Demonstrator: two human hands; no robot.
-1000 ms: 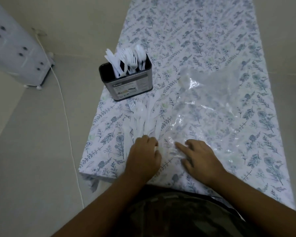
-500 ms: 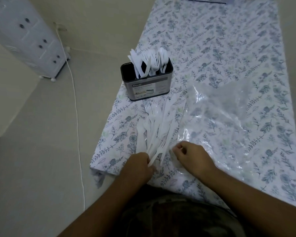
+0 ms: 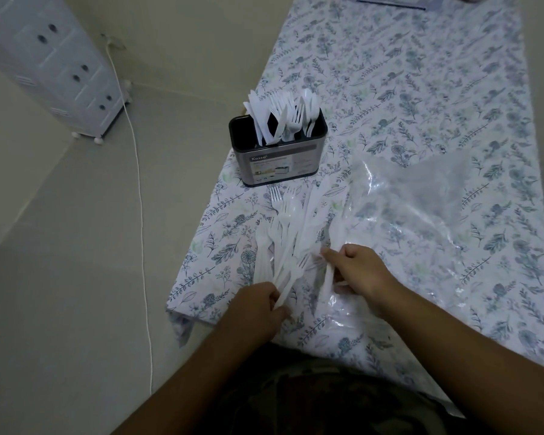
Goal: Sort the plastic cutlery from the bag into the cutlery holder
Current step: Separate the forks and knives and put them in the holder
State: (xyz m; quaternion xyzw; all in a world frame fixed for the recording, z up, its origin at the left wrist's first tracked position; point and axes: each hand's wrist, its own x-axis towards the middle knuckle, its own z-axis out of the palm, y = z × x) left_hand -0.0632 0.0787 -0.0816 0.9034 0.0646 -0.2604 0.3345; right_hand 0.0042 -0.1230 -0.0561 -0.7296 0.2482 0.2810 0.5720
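A table under a floral tablecloth (image 3: 421, 89) fills the view, with the clear plastic bag (image 3: 421, 208) lying flat just beyond and to the right of the right hand (image 3: 358, 271). The metal cutlery holder (image 3: 278, 152), already stocked with white forks, knives and spoons, stands upright well beyond the left hand (image 3: 258, 306). Between them fans a loose cutlery pile (image 3: 288, 233); the left hand pinches the handle ends of a few pieces, and the right hand is closed around one white piece at the bag's edge.
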